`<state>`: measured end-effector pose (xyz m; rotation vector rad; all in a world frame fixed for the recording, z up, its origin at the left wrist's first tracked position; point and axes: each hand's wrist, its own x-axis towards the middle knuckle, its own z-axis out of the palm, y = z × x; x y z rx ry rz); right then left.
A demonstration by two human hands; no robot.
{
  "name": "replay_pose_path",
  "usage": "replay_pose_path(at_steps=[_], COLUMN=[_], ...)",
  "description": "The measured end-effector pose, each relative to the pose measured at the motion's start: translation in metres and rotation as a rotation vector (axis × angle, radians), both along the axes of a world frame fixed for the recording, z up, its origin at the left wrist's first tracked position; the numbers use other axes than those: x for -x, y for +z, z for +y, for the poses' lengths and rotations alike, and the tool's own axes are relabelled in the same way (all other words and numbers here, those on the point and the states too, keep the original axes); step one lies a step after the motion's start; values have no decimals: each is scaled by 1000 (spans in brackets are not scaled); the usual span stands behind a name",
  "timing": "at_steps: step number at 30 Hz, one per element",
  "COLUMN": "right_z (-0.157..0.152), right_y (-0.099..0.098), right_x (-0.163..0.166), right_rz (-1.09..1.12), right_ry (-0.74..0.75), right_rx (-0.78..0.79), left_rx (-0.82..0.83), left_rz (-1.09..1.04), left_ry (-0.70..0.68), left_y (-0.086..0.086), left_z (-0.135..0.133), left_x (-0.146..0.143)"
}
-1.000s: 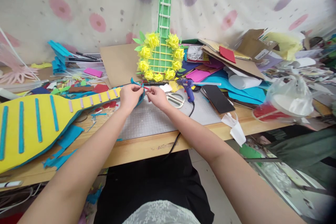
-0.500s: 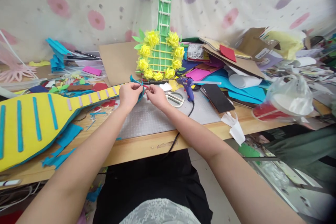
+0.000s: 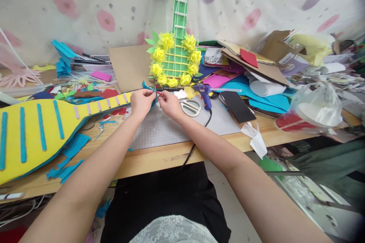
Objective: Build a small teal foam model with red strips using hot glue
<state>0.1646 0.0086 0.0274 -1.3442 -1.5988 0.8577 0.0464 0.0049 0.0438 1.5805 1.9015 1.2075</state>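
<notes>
My left hand [image 3: 142,102] is closed on a blue crepe-like strip [image 3: 146,85] at the tip of the neck of a yellow paper guitar [image 3: 31,136]. Part of the strip curls down between my hands. My right hand [image 3: 170,103] pinches a small thin red piece [image 3: 159,92], partly hidden by the fingers, against the blue strip. The guitar lies flat at the left, with blue bars on its body and pale purple ones along its neck. Whether my left fingers also grip the neck is hidden.
A green guitar [image 3: 179,19] edged with yellow paper flowers leans at the back. Right of my hands lie scissors [image 3: 190,107], a purple glue gun [image 3: 203,95] with its cord, and a phone [image 3: 238,106]. A grey cutting mat [image 3: 162,131] is below. A bagged red cup [image 3: 296,119] stands right.
The whole view has shifted slightly to the right. Both hands keep nearly the same pose on the blue strip and the red piece.
</notes>
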Motion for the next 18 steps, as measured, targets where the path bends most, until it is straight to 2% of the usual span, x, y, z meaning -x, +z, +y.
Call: replay_pose_path(at_steps=[2,6,9,11,15,16,18], right_z=[3,12,13,10,4,3,4], right_y=[1,8,12,12,6,4,3], right_x=[1,3,2,1,-2,-2,-3], right_rz=[159,584,651,541,94,17,10], right_ry=[32,110,160,149,42,25,33], right_rx=[131,532,654,563,86,9,16], left_rx=[-7,-9,-5,0,5,2,-3], left_rz=[-6,24,36,27,4,5,14], left_ry=[2,12,22,27,23,19,17], left_y=[-1,1,2,2,1,1,1], left_z=[1,2,1,1,1,1,1], left_x=[0,0,0,0,0,0,-1])
